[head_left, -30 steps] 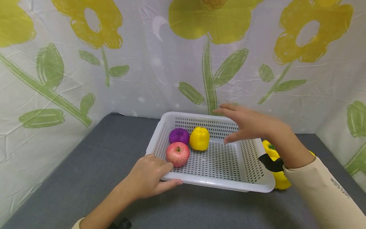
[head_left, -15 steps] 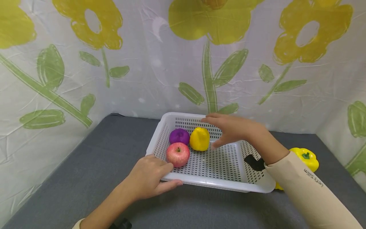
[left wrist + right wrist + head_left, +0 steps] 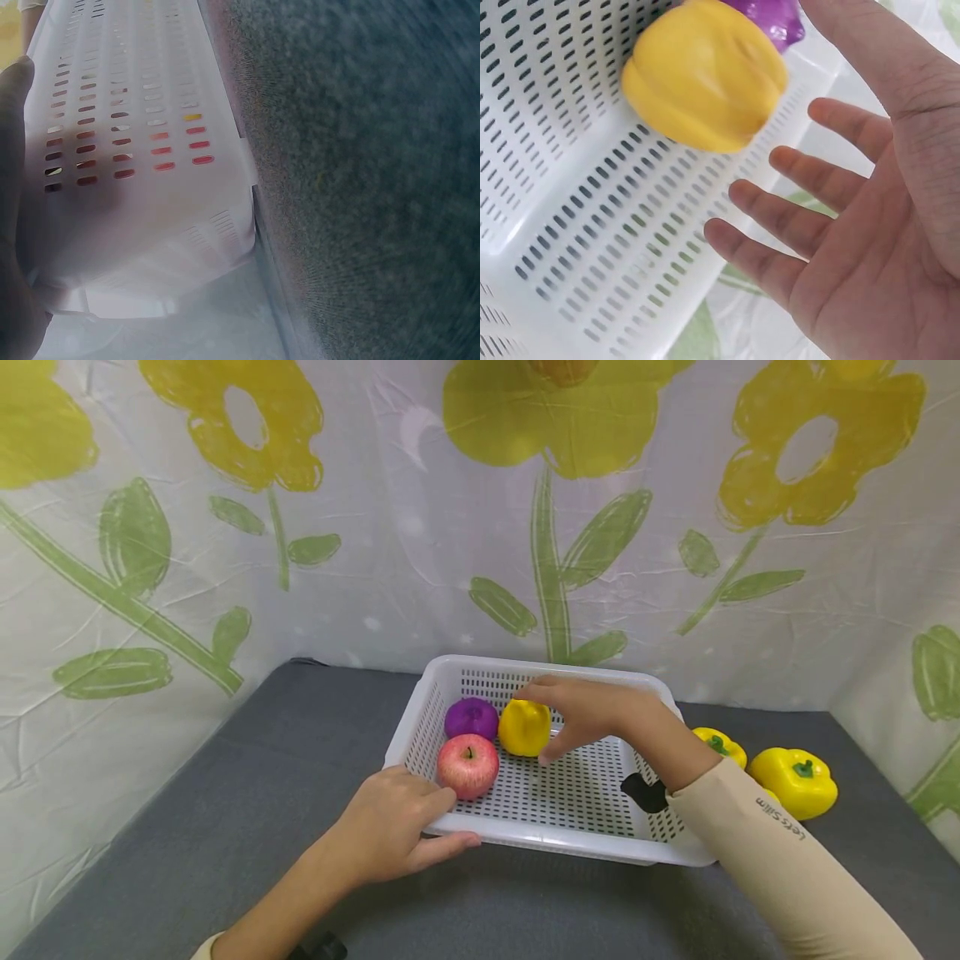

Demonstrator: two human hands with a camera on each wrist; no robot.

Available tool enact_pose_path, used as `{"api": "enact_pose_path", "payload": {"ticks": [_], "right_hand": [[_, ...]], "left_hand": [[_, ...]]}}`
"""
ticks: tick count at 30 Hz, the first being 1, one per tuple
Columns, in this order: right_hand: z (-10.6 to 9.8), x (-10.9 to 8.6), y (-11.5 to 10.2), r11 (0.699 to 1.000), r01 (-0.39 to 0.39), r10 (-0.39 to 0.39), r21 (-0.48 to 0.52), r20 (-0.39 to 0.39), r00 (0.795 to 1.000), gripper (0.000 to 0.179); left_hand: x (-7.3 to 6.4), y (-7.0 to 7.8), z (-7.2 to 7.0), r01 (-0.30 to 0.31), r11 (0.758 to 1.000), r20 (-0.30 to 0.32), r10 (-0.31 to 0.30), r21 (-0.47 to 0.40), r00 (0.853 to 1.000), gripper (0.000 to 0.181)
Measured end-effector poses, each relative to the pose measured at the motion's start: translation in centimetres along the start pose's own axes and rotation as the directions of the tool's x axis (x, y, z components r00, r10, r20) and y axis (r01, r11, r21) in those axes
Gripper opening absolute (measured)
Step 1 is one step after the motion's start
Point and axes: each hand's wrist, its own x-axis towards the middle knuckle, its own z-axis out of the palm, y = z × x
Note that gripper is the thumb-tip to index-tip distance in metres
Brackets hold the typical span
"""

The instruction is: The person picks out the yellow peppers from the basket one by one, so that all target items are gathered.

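Observation:
A white plastic basket (image 3: 585, 842) stands on the grey table. Inside its left part lie a red apple (image 3: 468, 767), a purple round vegetable (image 3: 471, 719) and a yellow bell pepper (image 3: 524, 727). My left hand (image 3: 401, 822) grips the basket's front left corner, thumb outside the front wall. Over the basket, my right hand (image 3: 592, 710) has its fingers spread beside the yellow pepper. In the right wrist view, the palm and fingers of this hand (image 3: 840, 217) hold nothing and stand apart from the pepper (image 3: 705, 75).
Right of the basket, yellow bell peppers lie on the table, one (image 3: 795, 782) in full view and another (image 3: 720, 744) partly hidden by the right sleeve. A white cloth with printed flowers (image 3: 360, 568) hangs behind the table (image 3: 225, 827).
My right hand has moved left and slightly down over the basket, closer to the yellow pepper inside. The peppers at right have come into view from behind the arm. The left hand stays put.

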Motion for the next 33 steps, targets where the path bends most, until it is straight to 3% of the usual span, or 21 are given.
{"api": "enact_pose_path", "payload": {"ticks": [12,23,33], "right_hand": [[0.4,0.5,0.1,0.999,-0.034,0.034,-0.020,0.042,0.999,0.078],[0.5,0.4,0.7,0.994,0.093,-0.096,-0.055,-0.059,0.994,0.044],[0.3,0.5,1.1,0.993,0.083,-0.090,-0.087,-0.069,0.994,0.013]], "left_hand": [[0.0,-0.1,0.0,-0.011,1.000,-0.014,0.011,0.005,1.000,0.051],[0.0,0.0,0.0,-0.013,1.000,-0.013,0.012,-0.001,1.000,0.052],[0.0,0.0,-0.1,-0.002,1.000,0.009,0.002,-0.002,1.000,0.052]]}}
